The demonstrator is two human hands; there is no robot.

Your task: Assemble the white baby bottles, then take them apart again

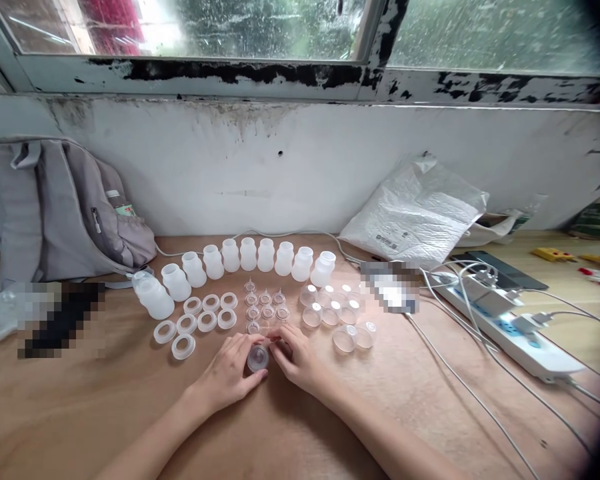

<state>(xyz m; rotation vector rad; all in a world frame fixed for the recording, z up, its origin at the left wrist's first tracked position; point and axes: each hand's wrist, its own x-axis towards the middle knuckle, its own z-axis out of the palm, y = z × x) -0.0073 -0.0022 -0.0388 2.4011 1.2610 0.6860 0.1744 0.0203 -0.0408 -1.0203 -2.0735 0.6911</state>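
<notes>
My left hand curls around a round translucent bottle piece, with the thumb at its near side and the fingers at its far left. Rings show inside the piece; its underside is hidden. Close by on the right, my right hand has its fingers bent and brought together at the piece's far edge, and what they pinch is too small to make out. Just beyond the hands lie several clear bottle nipples. White screw rings lie to the left, and clear domed caps to the right.
Frosted baby bottles stand in an arc behind the parts. At the left are a grey backpack and a blurred dark object. A phone, a plastic mailer bag and a power strip with trailing cables occupy the right.
</notes>
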